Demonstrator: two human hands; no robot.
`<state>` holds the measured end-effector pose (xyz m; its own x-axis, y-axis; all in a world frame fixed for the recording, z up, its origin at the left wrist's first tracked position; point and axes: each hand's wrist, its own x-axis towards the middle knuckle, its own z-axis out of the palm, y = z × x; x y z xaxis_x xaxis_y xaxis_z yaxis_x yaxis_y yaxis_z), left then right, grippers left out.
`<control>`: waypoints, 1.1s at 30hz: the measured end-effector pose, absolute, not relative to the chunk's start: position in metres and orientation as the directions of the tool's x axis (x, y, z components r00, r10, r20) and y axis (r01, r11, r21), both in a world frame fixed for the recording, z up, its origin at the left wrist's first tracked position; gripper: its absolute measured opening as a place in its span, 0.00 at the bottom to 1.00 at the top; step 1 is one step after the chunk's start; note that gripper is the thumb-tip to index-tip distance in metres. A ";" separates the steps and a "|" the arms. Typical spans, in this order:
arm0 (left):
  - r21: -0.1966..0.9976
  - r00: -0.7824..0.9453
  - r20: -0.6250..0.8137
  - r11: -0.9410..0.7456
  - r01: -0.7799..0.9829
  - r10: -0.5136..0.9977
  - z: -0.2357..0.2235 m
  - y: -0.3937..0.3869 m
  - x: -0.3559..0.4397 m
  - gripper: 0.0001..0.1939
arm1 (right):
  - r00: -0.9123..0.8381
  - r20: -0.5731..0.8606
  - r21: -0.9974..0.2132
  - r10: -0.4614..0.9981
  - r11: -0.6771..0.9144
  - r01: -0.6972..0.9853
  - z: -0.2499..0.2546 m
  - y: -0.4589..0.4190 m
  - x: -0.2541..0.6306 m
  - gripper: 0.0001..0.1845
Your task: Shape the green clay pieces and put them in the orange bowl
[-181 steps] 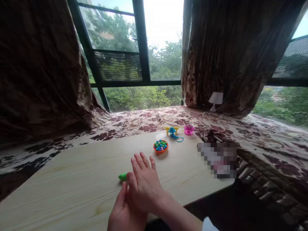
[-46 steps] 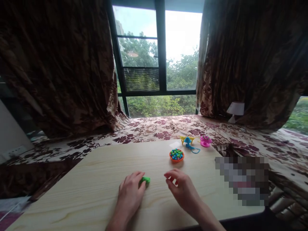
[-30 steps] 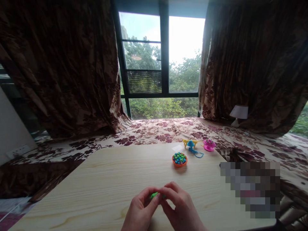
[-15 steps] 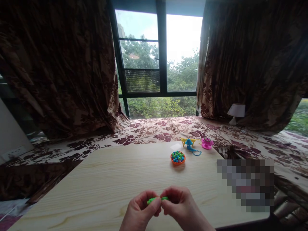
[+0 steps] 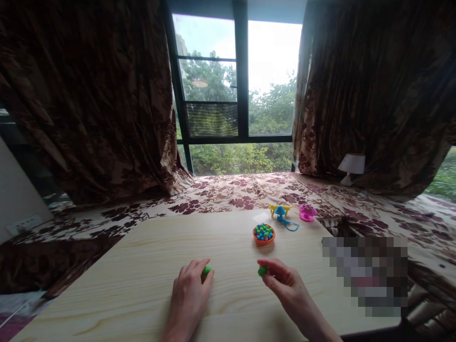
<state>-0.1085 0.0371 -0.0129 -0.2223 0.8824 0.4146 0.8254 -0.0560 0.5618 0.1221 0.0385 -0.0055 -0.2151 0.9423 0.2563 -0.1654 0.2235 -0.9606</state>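
My left hand is low over the wooden tabletop, closed with thumb and fingers around a small green lump. To its right, my right hand pinches another green lump between thumb and fingers. Both lumps look like soft modelling clay, though fingers cover part of each. A gap of bare wood separates the two hands. Beyond the right hand stands an orange bowl heaped with small green and blue balls.
At the table's far edge are a blue mushroom-shaped toy with a cord, a yellow toy piece and a pink toy. A white lamp stands on the flowered cloth behind. A blurred patch covers the right side.
My hands were together at the front with green material between them. They have moved apart and farther forward, and each now holds its own green lump.
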 end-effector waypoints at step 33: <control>0.968 -0.144 -0.113 0.076 -0.241 0.983 0.005 -0.003 -0.037 0.09 | -0.265 0.312 -0.949 0.912 0.313 -0.038 -0.002 0.018 0.092 0.07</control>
